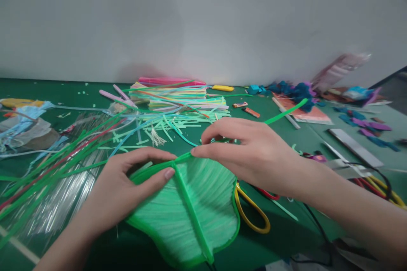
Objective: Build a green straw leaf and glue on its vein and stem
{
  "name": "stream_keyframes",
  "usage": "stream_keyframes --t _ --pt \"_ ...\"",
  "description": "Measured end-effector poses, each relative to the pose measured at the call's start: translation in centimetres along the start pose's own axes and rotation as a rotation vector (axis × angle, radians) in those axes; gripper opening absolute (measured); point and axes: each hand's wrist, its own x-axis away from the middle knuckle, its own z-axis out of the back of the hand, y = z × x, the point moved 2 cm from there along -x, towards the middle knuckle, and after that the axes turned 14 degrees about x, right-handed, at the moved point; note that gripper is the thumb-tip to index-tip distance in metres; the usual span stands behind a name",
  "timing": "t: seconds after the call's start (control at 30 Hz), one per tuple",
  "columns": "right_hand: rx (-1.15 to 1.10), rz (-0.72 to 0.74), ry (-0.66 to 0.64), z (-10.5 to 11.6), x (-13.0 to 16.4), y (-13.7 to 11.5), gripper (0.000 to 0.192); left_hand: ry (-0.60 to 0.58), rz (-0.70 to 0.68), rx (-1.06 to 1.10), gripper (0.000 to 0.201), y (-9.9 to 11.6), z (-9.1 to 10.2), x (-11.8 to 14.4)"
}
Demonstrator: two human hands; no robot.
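Note:
A green craft leaf (203,194) with a darker green border and a raised midrib lies below my hands in the head view. My left hand (127,186) pinches its top edge between thumb and fingers, beside the midrib's upper end. Just right of there, my right hand (248,148) is closed on a green pipe cleaner (286,111) along the same edge. The pipe cleaner's free end sticks out past that hand to the upper right. My right hand's fingers hide part of the strip and the leaf's upper right edge.
Yellow-handled scissors (254,211) lie right of the leaf. Behind it are bundled pale pipe cleaners (178,97) and cut green pieces. Long green strips (73,156) and clear sticks (73,190) lie left. A glue gun (22,103) sits far left; more scissors (337,152) lie right.

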Motion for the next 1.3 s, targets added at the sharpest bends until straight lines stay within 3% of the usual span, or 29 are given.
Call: stream_keyframes --t 0.43,0.63,0.83,0.97,1.17,1.3 --pt "-0.033 -0.011 0.046 -0.3 0.2 0.1 0.035 0.007 -0.007 0.015 0.018 -0.3 0.1 -0.1" --pt "-0.068 -0.042 0.068 -0.2 0.4 0.1 0.022 0.021 0.001 0.034 0.019 -0.4 0.4 0.3" --pt "-0.086 -0.048 0.001 -0.8 0.8 -0.1 0.027 0.017 0.020 0.049 0.021 -0.7 0.4 0.0" --pt "-0.220 -0.063 -0.020 -0.8 0.5 -0.2 0.026 -0.016 0.022 0.072 0.019 -0.6 0.3 -0.2" --pt "-0.447 -0.301 -0.198 0.5 -0.2 0.3 0.016 -0.018 0.042 0.046 0.023 -0.3 0.5 -0.2" --pt "-0.576 -0.394 -0.295 -0.3 -0.6 0.8 0.012 -0.061 0.053 0.025 0.026 -0.4 0.4 -0.6"
